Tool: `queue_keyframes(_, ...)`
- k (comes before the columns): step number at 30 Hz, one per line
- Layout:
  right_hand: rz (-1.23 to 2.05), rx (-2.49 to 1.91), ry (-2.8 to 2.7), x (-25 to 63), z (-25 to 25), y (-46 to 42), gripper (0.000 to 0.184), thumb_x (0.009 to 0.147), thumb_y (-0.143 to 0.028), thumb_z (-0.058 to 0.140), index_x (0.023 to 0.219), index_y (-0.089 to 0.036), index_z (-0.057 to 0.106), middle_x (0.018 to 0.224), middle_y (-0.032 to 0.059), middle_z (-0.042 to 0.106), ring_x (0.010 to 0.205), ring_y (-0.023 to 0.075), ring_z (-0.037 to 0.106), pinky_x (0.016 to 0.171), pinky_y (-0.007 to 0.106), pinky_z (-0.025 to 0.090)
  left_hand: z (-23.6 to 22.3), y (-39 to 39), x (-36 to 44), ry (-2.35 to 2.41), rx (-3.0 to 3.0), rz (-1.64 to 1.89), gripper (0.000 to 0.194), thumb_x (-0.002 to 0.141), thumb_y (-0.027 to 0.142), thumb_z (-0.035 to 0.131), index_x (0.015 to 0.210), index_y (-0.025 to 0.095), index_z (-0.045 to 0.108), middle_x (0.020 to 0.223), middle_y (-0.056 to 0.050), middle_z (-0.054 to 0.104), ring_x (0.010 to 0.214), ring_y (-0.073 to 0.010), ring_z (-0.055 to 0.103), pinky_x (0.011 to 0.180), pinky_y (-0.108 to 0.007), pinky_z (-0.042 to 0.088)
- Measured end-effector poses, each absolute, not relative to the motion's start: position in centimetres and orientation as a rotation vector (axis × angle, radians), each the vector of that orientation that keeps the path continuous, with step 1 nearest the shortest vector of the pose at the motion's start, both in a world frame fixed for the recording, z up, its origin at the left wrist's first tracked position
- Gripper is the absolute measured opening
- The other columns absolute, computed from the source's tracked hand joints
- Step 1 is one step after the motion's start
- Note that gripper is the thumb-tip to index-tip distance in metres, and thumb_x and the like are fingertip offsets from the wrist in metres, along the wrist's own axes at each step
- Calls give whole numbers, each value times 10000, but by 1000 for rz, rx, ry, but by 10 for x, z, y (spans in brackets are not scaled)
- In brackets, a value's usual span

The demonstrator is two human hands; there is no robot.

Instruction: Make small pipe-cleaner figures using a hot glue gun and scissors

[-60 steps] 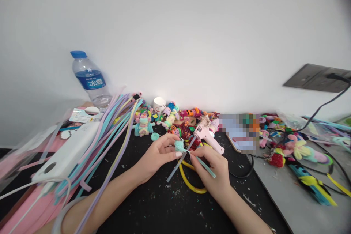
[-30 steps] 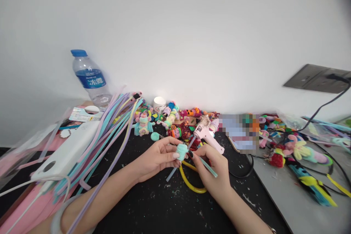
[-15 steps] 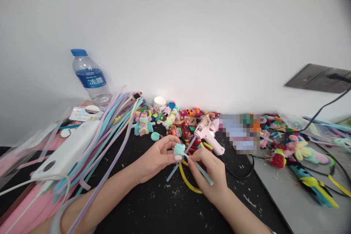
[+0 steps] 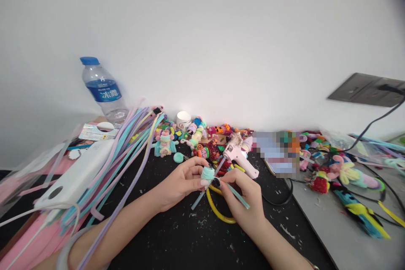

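Between the fingertips of my left hand [image 4: 185, 182] is a small mint-green coil of pipe cleaner [image 4: 207, 173], wound into a rounded shape. My right hand [image 4: 243, 196] pinches the loose mint-green pipe cleaner tail [image 4: 238, 197], whose end sticks out below the fingers. Just behind the hands lies a pale pink hot glue gun [image 4: 242, 163] with a clear glue stick [image 4: 198, 201] jutting from its back. A yellow curved pipe cleaner [image 4: 220, 215] rests on the black mat under my right hand. A flat mint-green disc [image 4: 178, 157] lies beyond my left hand.
A bundle of pastel pipe cleaners [image 4: 126, 156] lies across a white box [image 4: 76, 173] on the left. Behind it leans a water bottle [image 4: 103, 90]. A paper cup [image 4: 184, 120] and fuzzy figures [image 4: 165, 143] line the wall. Right are a blurred phone [image 4: 278, 158] and cables.
My right hand has shifted slightly right, drawing the tail away from the coil. The coil has turned a little in my left fingers, and a dark spot shows beside it.
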State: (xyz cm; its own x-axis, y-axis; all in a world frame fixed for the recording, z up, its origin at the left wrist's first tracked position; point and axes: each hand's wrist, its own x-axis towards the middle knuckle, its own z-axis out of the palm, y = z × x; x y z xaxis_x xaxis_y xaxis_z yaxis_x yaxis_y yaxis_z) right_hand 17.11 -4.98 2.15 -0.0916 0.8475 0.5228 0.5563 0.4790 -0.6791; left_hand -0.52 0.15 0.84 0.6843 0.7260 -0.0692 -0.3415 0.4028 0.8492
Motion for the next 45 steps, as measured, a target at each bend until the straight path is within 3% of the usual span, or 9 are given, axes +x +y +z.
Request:
queue_keyframes(17,581,-1288,-1691,171,21,-49,181,846,-220,497,668,-186,506,599,-18,500,515,110,423,473,229,333,7,0,-5,454,957,702,238,792,174,627,1015,203,549,824,4,579,718,-91,542,691,-231,413)
queue_keyframes(34,404,-1278,-1790,170,21,-50,89,849,-177,507,787,-196,568,720,12,587,593,128,514,538,244,405,6,2,-3,609,1150,806,228,759,190,653,973,198,575,942,-19,598,921,-161,562,859,-296,412)
queue_keyframes(45,457,-1315,-1755,170,20,-48,98,840,-176,509,768,-188,574,704,12,591,589,134,525,532,247,407,5,3,-4,584,1217,816,200,780,184,628,972,191,574,920,-22,604,916,-164,570,842,-299,430)
